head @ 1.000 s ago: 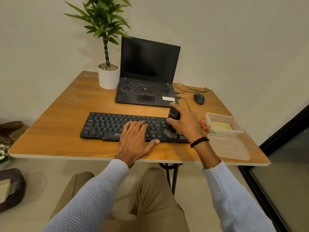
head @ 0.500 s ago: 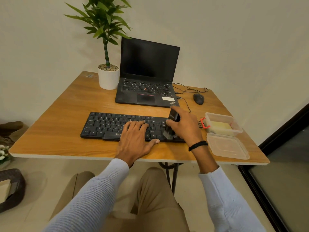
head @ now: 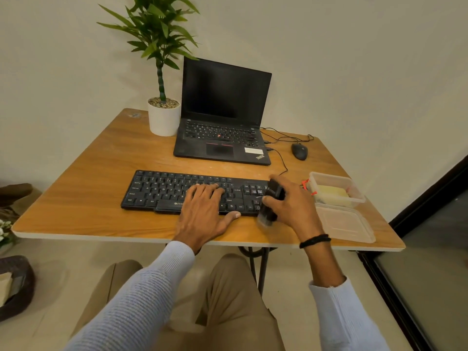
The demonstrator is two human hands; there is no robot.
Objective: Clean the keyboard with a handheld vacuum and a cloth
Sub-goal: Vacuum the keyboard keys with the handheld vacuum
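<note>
Black and full-sized, the keyboard (head: 162,191) lies across the near half of a wooden table (head: 88,198), its long side parallel to the front edge. The left hand (head: 202,216) rests flat on the keys right of centre, fingers straight and together, thumb spread out along the keyboard's front edge. The right hand (head: 296,211), with a dark band (head: 314,241) round its wrist, grips a small black handheld vacuum (head: 272,201), fingers and thumb curled round its body. The vacuum stands tilted over the keyboard's right end, and its pale lower tip, blurred, sits at the front edge of the keys; whether it touches them cannot be told. Just right of that hand is a clear plastic container (head: 329,176) with a yellow cloth (head: 331,192) inside, and its lid (head: 344,224) lies flat on the table in front of it. Behind the keyboard an open laptop (head: 222,138) shows a dark screen, with a white plant pot (head: 164,120) beside its left edge and a dark wired mouse (head: 299,151) off to its right.
</note>
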